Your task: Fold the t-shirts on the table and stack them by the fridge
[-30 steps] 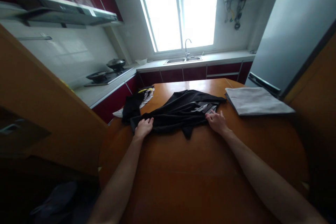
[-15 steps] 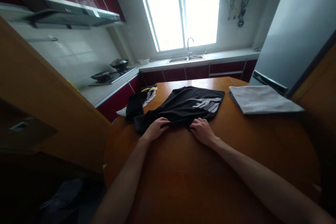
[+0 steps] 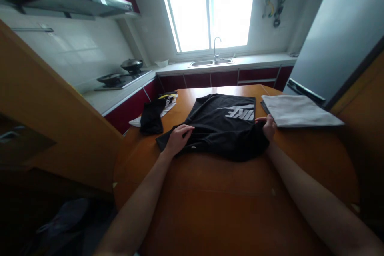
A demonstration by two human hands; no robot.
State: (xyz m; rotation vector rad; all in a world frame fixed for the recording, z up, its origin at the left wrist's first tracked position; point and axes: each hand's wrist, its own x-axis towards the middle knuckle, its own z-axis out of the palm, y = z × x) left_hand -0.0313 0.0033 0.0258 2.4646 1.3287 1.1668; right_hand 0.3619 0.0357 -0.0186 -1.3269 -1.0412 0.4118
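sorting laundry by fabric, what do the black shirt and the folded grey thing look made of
Black shirt: thin, soft knit, maybe synthetic; it drapes limply with a faint sheen. Folded grey cloth: matte woven or knit fabric, likely cotton; it lies flat with crisp edges.

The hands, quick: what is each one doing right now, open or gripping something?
Left hand: open, resting flat on the black shirt.
Right hand: closed on the black shirt's right edge.

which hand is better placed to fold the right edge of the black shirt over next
Right, probably. The right hand already grips the black shirt at its right edge, beside the folded white cloth. The left hand lies flat on the shirt's left part, pinning it.
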